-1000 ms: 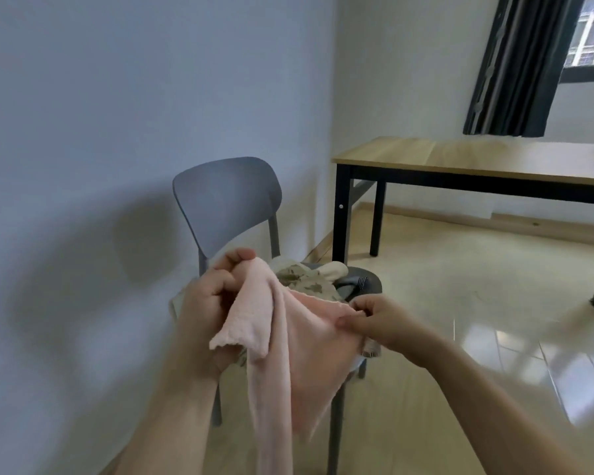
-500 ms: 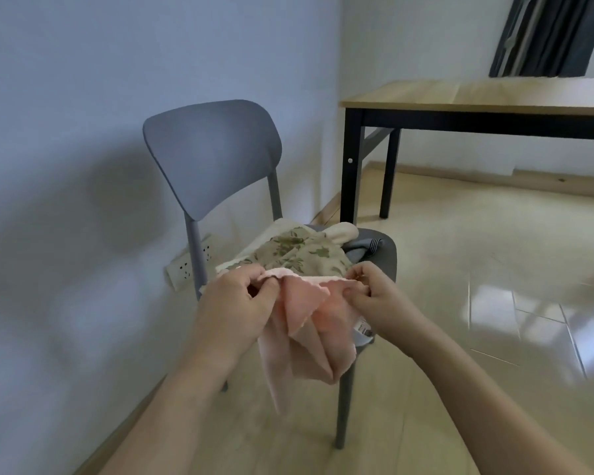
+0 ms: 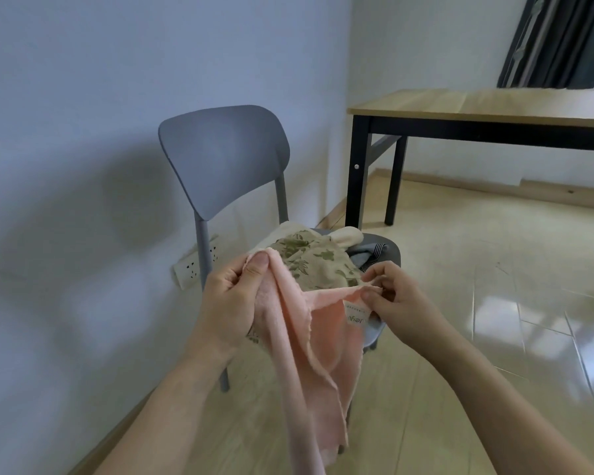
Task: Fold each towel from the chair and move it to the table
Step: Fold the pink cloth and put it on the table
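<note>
The pink towel (image 3: pixel 323 341) is held above the front edge of the chair (image 3: pixel 220 159), pinched at 2 corners by the left hand (image 3: pixel 234 303) and right hand (image 3: pixel 391 299); soft, light and limp, it is best gripped there

A grey chair (image 3: pixel 223 159) stands against a pale blue wall (image 3: pixel 83 97), a white power strip (image 3: pixel 192 269) behind its leg. Right of the chair, a wood-topped, black-framed counter (image 3: pixel 477 108) sits beneath dark curtains (image 3: pixel 556 39); daylight gleams off the tiled floor (image 3: pixel 494 303).
</note>
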